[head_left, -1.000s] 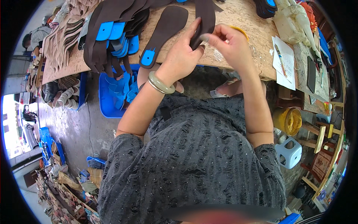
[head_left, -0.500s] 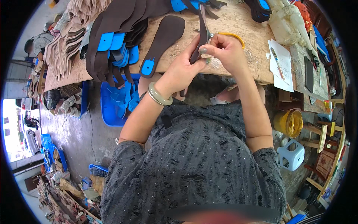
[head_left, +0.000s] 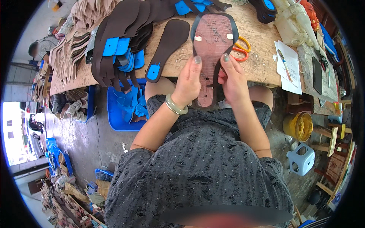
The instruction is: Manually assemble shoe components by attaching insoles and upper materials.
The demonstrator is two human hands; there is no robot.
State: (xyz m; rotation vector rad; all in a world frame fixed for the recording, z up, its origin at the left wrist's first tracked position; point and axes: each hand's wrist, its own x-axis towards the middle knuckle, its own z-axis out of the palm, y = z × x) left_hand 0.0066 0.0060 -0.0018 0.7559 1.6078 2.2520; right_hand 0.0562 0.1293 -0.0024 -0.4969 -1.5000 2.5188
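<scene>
"Insole (head_left: 213,40) first: where is it?"

"Held up over the near edge of the surface (head_left: 264,68), broad toe at twelve o'clock, heel at six. Its reddish underside shows, with two pale tabs and a dark rim."

"And the grip?"

"Two of them. The left hand (head_left: 189,81), at eight o'clock, is closed on the insole's left edge, thumb on the reddish face. The right hand (head_left: 234,78), at four, holds the opposite edge. A dark strip (head_left: 215,76) hangs beside its fingers; whether they pinch it too, I cannot tell."

"What's nearest?"

"Scissors (head_left: 247,55) at two o'clock, just beyond the right hand, with orange and yellow handles. At ten lies a dark insole (head_left: 170,41) with a blue heel patch (head_left: 153,71)."

"Farther out?"

"Past that, also towards ten, a pile of dark insoles (head_left: 121,19) with blue patches. At three, a paper sheet (head_left: 290,84) with a pen (head_left: 284,62) on it. Below the surface, a blue bin (head_left: 118,124) at eight and a yellow bucket (head_left: 292,127) at four."
</scene>
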